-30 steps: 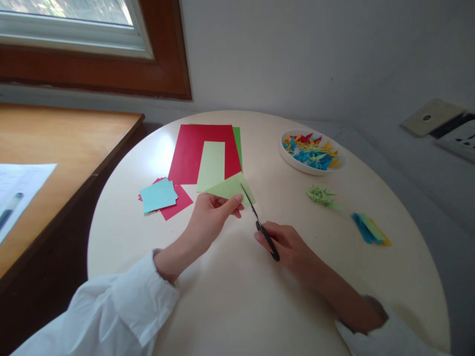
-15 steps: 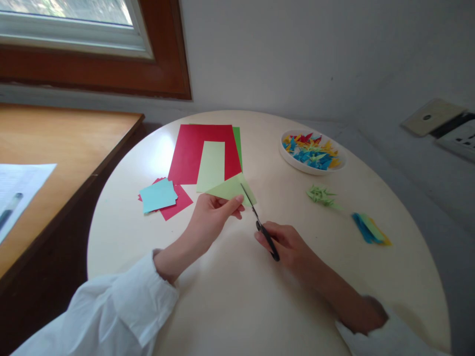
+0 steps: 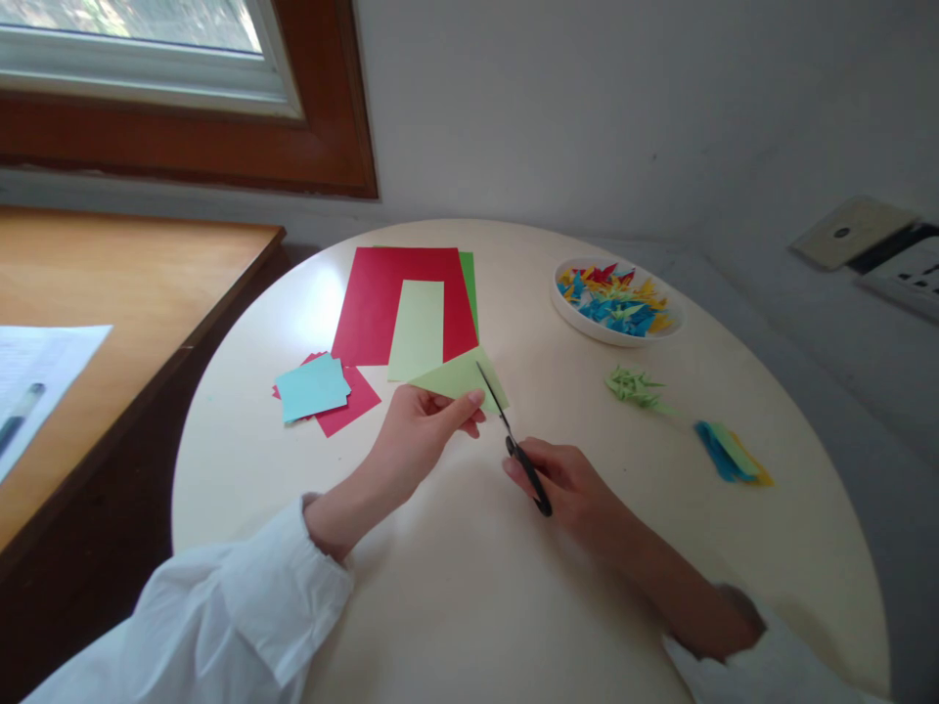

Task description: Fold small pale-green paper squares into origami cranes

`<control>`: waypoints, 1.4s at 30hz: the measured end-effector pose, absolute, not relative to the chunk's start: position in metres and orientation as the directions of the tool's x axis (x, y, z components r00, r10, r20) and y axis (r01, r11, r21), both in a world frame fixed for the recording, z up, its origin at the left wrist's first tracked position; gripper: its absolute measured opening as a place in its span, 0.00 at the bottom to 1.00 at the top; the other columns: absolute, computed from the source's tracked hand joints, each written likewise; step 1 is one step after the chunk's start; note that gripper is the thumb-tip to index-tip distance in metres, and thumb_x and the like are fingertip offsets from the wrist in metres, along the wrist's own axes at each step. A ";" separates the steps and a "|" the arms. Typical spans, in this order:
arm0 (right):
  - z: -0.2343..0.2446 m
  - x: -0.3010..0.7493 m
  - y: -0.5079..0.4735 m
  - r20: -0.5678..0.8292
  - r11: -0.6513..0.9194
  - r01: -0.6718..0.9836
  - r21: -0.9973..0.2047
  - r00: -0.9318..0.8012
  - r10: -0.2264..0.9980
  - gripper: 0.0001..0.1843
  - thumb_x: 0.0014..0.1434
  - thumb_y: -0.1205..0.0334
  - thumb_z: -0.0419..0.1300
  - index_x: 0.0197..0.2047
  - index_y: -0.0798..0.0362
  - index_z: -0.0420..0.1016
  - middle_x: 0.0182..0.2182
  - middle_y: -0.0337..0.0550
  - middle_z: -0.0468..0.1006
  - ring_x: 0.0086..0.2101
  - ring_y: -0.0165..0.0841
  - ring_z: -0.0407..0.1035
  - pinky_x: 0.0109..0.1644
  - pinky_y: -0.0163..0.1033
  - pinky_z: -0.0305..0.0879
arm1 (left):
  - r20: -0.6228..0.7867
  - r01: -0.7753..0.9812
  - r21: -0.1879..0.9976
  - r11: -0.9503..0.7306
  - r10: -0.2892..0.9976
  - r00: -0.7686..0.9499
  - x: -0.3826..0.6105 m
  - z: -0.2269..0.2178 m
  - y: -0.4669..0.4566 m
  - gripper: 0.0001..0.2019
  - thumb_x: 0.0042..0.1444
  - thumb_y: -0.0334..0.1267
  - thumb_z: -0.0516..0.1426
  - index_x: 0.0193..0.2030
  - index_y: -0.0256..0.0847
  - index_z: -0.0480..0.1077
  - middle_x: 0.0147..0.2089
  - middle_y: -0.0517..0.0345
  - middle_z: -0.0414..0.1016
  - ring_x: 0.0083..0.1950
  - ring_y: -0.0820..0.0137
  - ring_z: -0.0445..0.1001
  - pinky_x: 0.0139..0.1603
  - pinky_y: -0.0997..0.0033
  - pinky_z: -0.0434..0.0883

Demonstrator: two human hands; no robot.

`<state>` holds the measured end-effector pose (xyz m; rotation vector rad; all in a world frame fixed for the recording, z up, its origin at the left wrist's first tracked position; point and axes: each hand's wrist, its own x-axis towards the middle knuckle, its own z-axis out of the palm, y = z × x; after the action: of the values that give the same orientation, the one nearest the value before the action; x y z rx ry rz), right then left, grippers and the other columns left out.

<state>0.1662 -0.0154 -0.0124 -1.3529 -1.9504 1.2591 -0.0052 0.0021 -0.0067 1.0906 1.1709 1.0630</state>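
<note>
Far left: wooden desk (image 3: 132, 284) with a white sheet (image 3: 36, 362) and a pen (image 3: 21, 409) on it. Separate from the round table (image 3: 455, 587), lower edge butts close to it.

Table, left part: light blue square (image 3: 312, 386) lying on top of small red pieces (image 3: 352, 399). Just right of that, a big red sheet (image 3: 371, 303) lies flat, with a pale green strip (image 3: 418, 328) on top and a darker green sheet (image 3: 470, 286) peeking out under its right edge.

Left hand (image 3: 418, 430): pinching the green paper piece (image 3: 455, 376) at its near edge, thumb on top. The piece is held up just above the table, in front of the red sheet, overlapping the bottom of the strip in view.

Right hand (image 3: 576, 484): fingers closed through the handles of the black scissors (image 3: 517, 445). The blades point away and to the left, across the right part of the green paper piece. The blades look nearly together; can't tell the exact gap.

Right part: white dish (image 3: 579, 318) full of folded paper bits in red, yellow and blue. Nearer, a small pile of green folded bits (image 3: 635, 384), then a small stack of blue and yellow paper (image 3: 734, 452). All well apart from both hands.

Far right on the wall: socket plates (image 3: 899, 259).
</note>
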 end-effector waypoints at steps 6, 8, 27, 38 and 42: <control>-0.014 0.166 -0.014 -0.130 0.097 0.487 -0.868 -0.412 0.902 0.20 0.56 0.50 0.50 0.19 0.52 0.53 0.19 0.34 0.54 0.23 0.26 0.51 0.26 0.35 0.49 | -0.136 -0.086 0.986 0.146 0.984 0.115 -0.004 -0.004 0.003 0.14 0.49 0.43 0.59 0.20 0.35 0.71 0.25 0.54 0.73 0.29 0.72 0.69 0.33 0.71 0.67; -0.014 0.166 -0.014 -0.131 0.098 0.486 -0.868 -0.414 0.901 0.20 0.56 0.50 0.50 0.19 0.52 0.53 0.19 0.34 0.54 0.23 0.26 0.51 0.26 0.35 0.49 | -0.130 -0.108 0.984 0.143 0.984 0.122 -0.004 -0.004 0.002 0.13 0.49 0.42 0.59 0.21 0.35 0.70 0.24 0.55 0.72 0.28 0.72 0.69 0.32 0.71 0.67; -0.012 0.165 -0.016 -0.143 0.087 0.479 -0.873 -0.424 0.894 0.21 0.56 0.49 0.51 0.19 0.52 0.53 0.18 0.33 0.53 0.22 0.25 0.50 0.24 0.34 0.47 | -0.107 -0.278 0.954 0.112 0.994 0.031 -0.002 0.001 0.002 0.10 0.48 0.43 0.60 0.31 0.37 0.72 0.30 0.58 0.72 0.33 0.72 0.69 0.34 0.72 0.68; -0.013 0.165 -0.015 -0.131 0.116 0.495 -0.861 -0.435 0.891 0.21 0.57 0.50 0.50 0.19 0.52 0.53 0.19 0.34 0.55 0.22 0.26 0.51 0.25 0.35 0.49 | -0.119 -0.103 0.988 0.116 0.992 -0.029 -0.004 -0.007 0.002 0.13 0.47 0.46 0.60 0.31 0.37 0.73 0.23 0.57 0.73 0.28 0.70 0.71 0.26 0.73 0.66; -0.013 0.165 -0.016 -0.122 0.125 0.491 -0.862 -0.440 0.890 0.21 0.57 0.50 0.50 0.19 0.52 0.53 0.19 0.34 0.55 0.22 0.26 0.52 0.25 0.34 0.49 | -0.138 -0.078 0.988 0.133 0.989 -0.058 -0.005 -0.008 0.003 0.14 0.46 0.47 0.60 0.33 0.37 0.73 0.20 0.58 0.72 0.23 0.72 0.68 0.22 0.73 0.64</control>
<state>0.1654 -0.0157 -0.0130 -1.3321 -1.9840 1.2551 -0.0046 0.0027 -0.0085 1.0242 1.2609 1.1879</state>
